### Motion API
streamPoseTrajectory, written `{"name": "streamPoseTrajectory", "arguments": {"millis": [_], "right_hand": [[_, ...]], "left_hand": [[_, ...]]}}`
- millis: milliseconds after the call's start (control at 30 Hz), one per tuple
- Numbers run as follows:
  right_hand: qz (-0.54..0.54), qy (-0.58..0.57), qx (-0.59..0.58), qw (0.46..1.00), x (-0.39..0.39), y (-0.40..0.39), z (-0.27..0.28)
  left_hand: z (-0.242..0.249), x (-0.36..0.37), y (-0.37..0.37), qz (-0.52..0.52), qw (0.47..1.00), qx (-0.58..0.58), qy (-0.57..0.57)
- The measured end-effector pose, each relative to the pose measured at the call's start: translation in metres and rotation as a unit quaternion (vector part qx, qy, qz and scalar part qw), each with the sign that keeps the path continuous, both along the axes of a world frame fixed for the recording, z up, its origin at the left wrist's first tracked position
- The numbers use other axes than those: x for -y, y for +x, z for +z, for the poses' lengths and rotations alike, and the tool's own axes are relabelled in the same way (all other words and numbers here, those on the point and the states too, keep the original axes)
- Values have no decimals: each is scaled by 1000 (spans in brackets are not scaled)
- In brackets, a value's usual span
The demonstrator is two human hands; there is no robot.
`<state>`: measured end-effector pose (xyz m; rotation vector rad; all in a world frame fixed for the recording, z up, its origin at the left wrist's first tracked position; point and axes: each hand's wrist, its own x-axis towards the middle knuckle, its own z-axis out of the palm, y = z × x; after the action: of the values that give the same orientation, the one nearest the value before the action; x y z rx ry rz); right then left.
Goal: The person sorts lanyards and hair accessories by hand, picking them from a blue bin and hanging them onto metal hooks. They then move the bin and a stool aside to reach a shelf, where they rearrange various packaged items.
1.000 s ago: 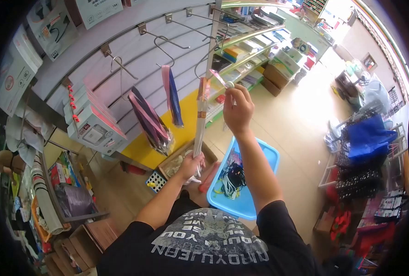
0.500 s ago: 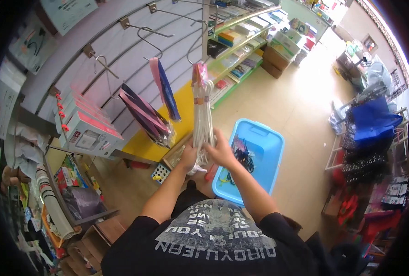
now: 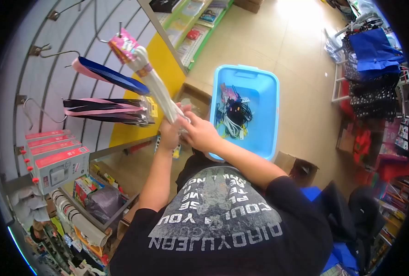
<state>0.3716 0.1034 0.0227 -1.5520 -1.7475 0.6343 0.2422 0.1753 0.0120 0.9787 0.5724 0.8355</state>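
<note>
As white cords (image 3: 161, 94) slant down from a pink card (image 3: 124, 44) at a hook (image 3: 120, 30), a person closes the left hand (image 3: 169, 133) around their lower end, the right hand (image 3: 201, 132) pinching the same spot. From where I stand, I cannot tell whether the card is caught on the hook. A hard tug could tear the card or, if it is loose, send it toward the floor (image 3: 301, 92). Strands bunched between the fingers could knot. A sideways swing might catch the blue ribbon (image 3: 110, 76) close beside; to the right, a bin (image 3: 266, 133) holds tangled cables (image 3: 234, 115).
</note>
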Motion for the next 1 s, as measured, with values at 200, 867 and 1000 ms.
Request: {"name": "streamPoseTrajectory", "arguments": {"millis": [200,867,1000], "right_hand": [[-145,3,-68,987,19,66,-121],[-237,-374,207,872,-45,154,-309],[-301,-102,86,944,-17,151,-247]], "left_hand": [[-13,-3,1,85,985,-152,-6],[-7,-12,-8,109,964,-238,34],[-13,-14,-15,119,963,-240,30]]}}
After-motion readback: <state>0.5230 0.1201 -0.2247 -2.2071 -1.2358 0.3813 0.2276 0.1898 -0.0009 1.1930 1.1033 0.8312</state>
